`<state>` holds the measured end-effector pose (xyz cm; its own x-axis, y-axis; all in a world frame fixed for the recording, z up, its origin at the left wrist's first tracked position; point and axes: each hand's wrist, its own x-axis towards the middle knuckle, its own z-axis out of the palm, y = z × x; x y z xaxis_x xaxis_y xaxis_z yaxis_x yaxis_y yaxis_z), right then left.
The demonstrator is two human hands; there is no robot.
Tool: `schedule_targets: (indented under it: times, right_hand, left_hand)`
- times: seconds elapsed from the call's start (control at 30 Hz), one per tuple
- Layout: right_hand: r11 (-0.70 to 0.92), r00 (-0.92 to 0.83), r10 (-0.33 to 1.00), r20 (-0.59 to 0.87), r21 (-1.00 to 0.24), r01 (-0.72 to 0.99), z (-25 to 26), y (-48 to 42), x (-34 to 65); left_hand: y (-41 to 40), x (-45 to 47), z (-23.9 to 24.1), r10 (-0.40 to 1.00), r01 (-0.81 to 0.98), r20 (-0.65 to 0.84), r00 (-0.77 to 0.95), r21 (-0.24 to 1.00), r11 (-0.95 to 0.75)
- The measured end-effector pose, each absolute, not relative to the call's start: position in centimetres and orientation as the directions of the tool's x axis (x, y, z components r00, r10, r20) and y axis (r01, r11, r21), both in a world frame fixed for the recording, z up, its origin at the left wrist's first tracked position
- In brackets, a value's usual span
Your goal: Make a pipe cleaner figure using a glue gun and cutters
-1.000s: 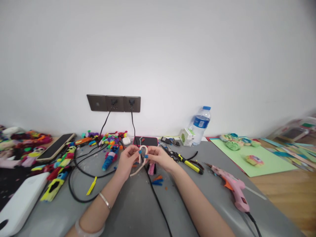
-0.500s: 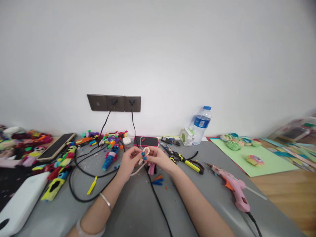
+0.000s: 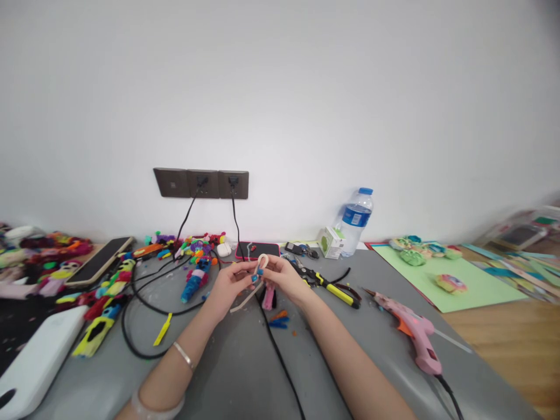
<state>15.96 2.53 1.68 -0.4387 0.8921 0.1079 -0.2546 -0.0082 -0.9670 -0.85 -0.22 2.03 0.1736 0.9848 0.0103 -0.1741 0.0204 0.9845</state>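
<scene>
Between my two hands, above the middle of the grey table, is a cream pipe cleaner (image 3: 245,300) bent into a narrow loop at its top, with a free tail slanting down to the left. My left hand (image 3: 231,287) pinches it between thumb and fingertips. From the other side, my right hand (image 3: 285,282) grips it near the base of the loop, the thumbs almost touching. Just below my right hand lies a small pink fuzzy piece (image 3: 269,298). Orange and blue scraps (image 3: 280,324) lie nearer to me.
Black cables (image 3: 280,356) run across the grey table (image 3: 236,373). At left are fuzzy dolls (image 3: 102,329), a white power bank (image 3: 44,356) and a phone (image 3: 100,261). Pliers (image 3: 336,291), a water bottle (image 3: 356,221) and a pink glue gun (image 3: 417,335) stand or lie at right.
The pipe cleaner's loop has gone from round to narrower and taller, now rising above my fingertips. My hands have shifted slightly and still pinch it.
</scene>
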Motion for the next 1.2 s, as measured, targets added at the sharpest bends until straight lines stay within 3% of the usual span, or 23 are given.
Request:
schedule_targets:
  times: [0.4, 0.63, 1.2]
  right_hand:
    - [-0.087, -0.421, 0.9, 0.11, -0.903, -0.422, 1.67, 2.56, 15.92]
    - [-0.111, -0.42, 0.903, 0.092, -0.893, -0.436, 1.84, 2.57, 16.06]
    - [-0.143, -0.416, 0.908, 0.053, -0.894, -0.424, 2.0, 2.78, 16.43]
  left_hand:
    - [-0.51, -0.84, 2.63, 0.97, -0.38, -0.108, 0.217, 0.906, 0.186]
    - [-0.78, -0.45, 2.76, 0.942, -0.455, -0.173, 0.287, 0.841, 0.293]
    - [-1.03, -0.44, 2.43, 0.873, -0.28, -0.25, 0.42, 0.879, 0.386]
